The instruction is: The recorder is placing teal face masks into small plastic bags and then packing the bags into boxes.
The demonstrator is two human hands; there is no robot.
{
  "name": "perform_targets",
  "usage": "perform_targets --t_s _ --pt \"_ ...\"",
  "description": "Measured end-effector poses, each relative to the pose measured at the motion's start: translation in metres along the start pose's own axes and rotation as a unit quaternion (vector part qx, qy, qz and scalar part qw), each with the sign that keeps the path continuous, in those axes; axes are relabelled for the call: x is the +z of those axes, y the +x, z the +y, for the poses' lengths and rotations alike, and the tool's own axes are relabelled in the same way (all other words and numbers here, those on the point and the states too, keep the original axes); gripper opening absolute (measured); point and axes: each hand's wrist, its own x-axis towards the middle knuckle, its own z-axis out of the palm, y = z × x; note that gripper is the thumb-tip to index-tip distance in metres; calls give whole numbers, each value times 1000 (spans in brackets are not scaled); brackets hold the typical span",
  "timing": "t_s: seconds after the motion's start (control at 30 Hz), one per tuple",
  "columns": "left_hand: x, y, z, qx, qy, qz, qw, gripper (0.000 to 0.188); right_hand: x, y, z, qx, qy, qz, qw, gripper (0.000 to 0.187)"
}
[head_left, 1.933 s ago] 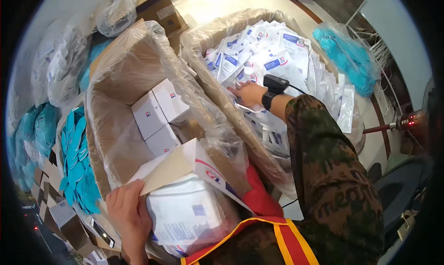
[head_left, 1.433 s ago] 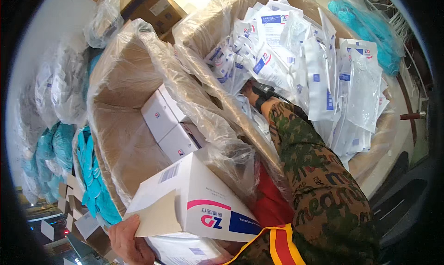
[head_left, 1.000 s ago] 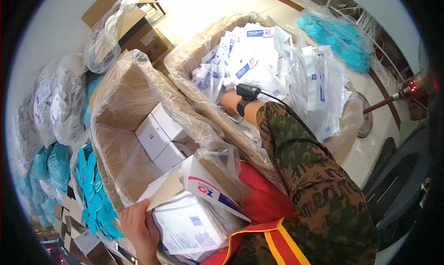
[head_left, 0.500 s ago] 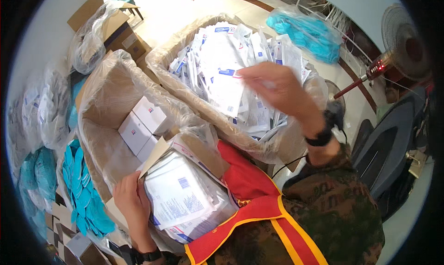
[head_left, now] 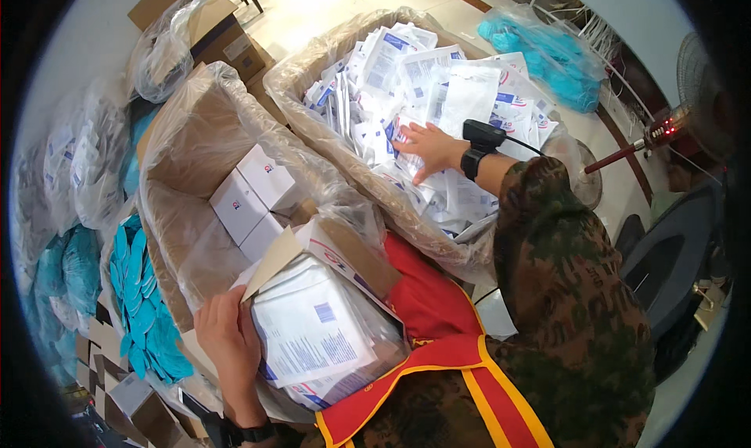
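Observation:
My right hand [head_left: 429,149], fingers spread, lies on a heap of flat white packets [head_left: 391,53] with blue print. These fill a large plastic-lined carton [head_left: 313,139] at the far side; nothing is gripped in that hand. My left hand [head_left: 228,329] curls its fingers over the left edge of a smaller open cardboard box [head_left: 274,262], close to my body. Inside that box stands a stack of similar white packets [head_left: 309,323], the top one showing a barcode and printed text. A red apron with yellow trim [head_left: 430,292] touches the box's right side.
Left of the full carton, another plastic-lined carton [head_left: 184,147] holds several small white boxes [head_left: 238,206]. Teal flat pieces [head_left: 141,299] lie in a bag at far left; more teal items [head_left: 540,53] sit bagged on the floor. A fan [head_left: 700,96] stands at right.
My right hand has let go of a white packet it pinched above the heap and has come down, spreading its fingers on the packets. My left hand keeps its place on the box.

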Motion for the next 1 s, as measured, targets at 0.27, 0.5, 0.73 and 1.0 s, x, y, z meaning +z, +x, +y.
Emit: perform_targets --t_s 0.27,0.5,0.73,1.0 --pt "1 -2 -6 -8 10 -45 999 24 68 45 15 -43 24 -142 989 92" --pt "-4 13 12 24 -2 -49 999 26 133 88 32 -44 29 -121 991 88" --pt "-14 20 5 29 -21 -54 998 24 362 174 57 -7 537 400 743 41" --pt "-9 -1 0 -7 -13 -53 998 25 201 116 4 51 -88 -33 994 82"
